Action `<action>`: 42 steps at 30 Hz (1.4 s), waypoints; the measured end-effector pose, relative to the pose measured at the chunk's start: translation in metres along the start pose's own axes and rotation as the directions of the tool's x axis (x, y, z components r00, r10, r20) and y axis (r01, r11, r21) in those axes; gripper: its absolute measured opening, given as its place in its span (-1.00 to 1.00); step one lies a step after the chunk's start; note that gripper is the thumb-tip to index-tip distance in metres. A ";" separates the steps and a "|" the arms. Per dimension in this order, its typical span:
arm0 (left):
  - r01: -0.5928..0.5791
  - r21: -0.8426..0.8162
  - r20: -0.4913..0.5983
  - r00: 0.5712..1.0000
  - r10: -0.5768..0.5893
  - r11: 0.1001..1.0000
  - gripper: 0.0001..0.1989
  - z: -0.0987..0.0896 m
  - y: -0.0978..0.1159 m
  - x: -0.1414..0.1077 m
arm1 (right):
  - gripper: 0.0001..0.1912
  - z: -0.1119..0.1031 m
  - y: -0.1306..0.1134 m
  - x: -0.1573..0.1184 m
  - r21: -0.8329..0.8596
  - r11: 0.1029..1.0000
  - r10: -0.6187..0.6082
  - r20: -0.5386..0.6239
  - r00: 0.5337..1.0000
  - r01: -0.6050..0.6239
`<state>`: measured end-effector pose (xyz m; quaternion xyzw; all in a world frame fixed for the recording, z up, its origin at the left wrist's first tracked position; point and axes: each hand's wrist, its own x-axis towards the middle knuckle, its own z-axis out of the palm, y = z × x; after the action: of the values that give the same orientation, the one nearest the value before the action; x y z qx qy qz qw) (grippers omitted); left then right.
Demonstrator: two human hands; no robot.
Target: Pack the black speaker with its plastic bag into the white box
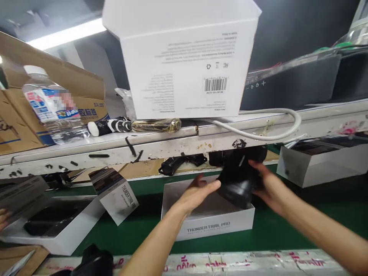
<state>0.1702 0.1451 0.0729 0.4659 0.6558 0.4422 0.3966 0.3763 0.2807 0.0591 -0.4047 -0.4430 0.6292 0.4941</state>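
right hand (267, 186) clamped on black device (237, 184), device tilted above open white box (221, 227) on green surface (133, 234), left hand (197, 195) at device's other side, can't tell if gripping

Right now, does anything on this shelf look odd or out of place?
Yes: the white box on the shelf is upside down, as its printed text appears inverted. The shelf's front edge also looks shabby, marked with black strips and a dark smudge.
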 end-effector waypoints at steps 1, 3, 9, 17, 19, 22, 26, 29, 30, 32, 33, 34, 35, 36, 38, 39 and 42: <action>0.015 -0.067 0.105 0.994 -0.008 0.998 -0.05 0.004 0.005 -0.001 | -0.44 0.016 0.012 -0.013 0.107 0.994 0.034 0.027 0.999 -0.036; 0.014 -0.147 0.207 0.978 0.017 0.989 -0.03 0.000 0.008 -0.004 | -0.39 0.036 0.029 -0.032 0.200 0.979 0.027 0.108 0.994 -0.048; -0.123 0.163 0.036 0.992 0.118 0.979 -0.07 -0.061 -0.010 -0.019 | -0.52 0.013 0.009 -0.037 -0.785 0.444 -0.079 0.447 0.891 0.433; -0.135 0.292 0.109 0.988 0.108 0.947 -0.07 -0.092 -0.027 -0.023 | 0.29 0.065 0.022 -0.006 -0.198 -0.442 -0.097 0.980 0.173 0.875; -0.159 0.197 0.136 0.982 0.133 0.967 -0.17 -0.099 -0.029 -0.021 | 0.22 0.071 0.032 -0.001 -0.178 -0.470 -0.118 0.983 0.138 0.865; -0.161 0.193 -0.066 0.982 0.177 0.968 -0.25 -0.113 -0.036 -0.017 | 0.14 0.080 0.033 0.000 -0.266 -0.447 -0.118 0.964 0.238 0.854; 0.213 0.228 -0.488 0.869 -0.078 0.950 -0.19 -0.121 -0.063 -0.011 | 0.12 0.109 0.035 -0.006 -0.449 -0.410 0.040 0.861 0.508 0.794; 0.374 0.162 -0.421 0.863 -0.279 0.913 -0.11 -0.114 -0.091 -0.008 | 0.14 0.132 0.055 -0.007 -0.446 -0.381 0.199 0.816 0.543 0.810; 0.371 0.163 -0.403 0.871 -0.282 0.914 -0.12 -0.112 -0.099 -0.006 | 0.17 0.136 0.066 -0.005 -0.452 -0.339 0.235 0.809 0.539 0.825; 0.356 0.199 -0.404 0.879 -0.254 0.913 -0.20 -0.108 -0.111 -0.002 | 0.22 0.139 0.087 0.005 -0.487 -0.204 0.284 0.801 0.527 0.849; 0.350 0.233 -0.416 0.879 -0.232 0.907 -0.25 -0.107 -0.116 0.001 | 0.23 0.137 0.098 0.012 -0.509 -0.124 0.303 0.798 0.521 0.852; 0.343 0.276 -0.429 0.880 -0.204 0.898 -0.29 -0.107 -0.120 0.004 | 0.24 0.134 0.107 0.018 -0.530 -0.047 0.314 0.797 0.516 0.847; 0.330 0.333 -0.436 0.884 -0.166 0.883 -0.33 -0.106 -0.123 0.007 | 0.24 0.131 0.115 0.025 -0.544 0.020 0.320 0.798 0.510 0.839; 0.310 0.397 -0.437 0.892 -0.119 0.864 -0.37 -0.106 -0.126 0.010 | 0.23 0.127 0.121 0.030 -0.553 0.069 0.313 0.802 0.508 0.830; 0.257 0.506 -0.415 0.909 -0.029 0.823 -0.40 -0.106 -0.128 0.016 | 0.22 0.124 0.129 0.035 -0.539 0.113 0.276 0.824 0.495 0.834; 0.221 0.547 -0.388 0.922 0.010 0.807 -0.40 -0.107 -0.129 0.018 | 0.20 0.124 0.131 0.035 -0.513 0.116 0.254 0.843 0.474 0.850; 0.155 0.626 -0.280 0.959 0.034 0.764 -0.36 -0.110 -0.127 0.025 | 0.19 0.128 0.122 0.038 -0.425 0.084 0.226 0.889 0.398 0.901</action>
<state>0.0283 0.1241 -0.0178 0.4855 0.8306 0.2385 0.1325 0.2158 0.2835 -0.0245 -0.1110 -0.9849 0.1318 0.0171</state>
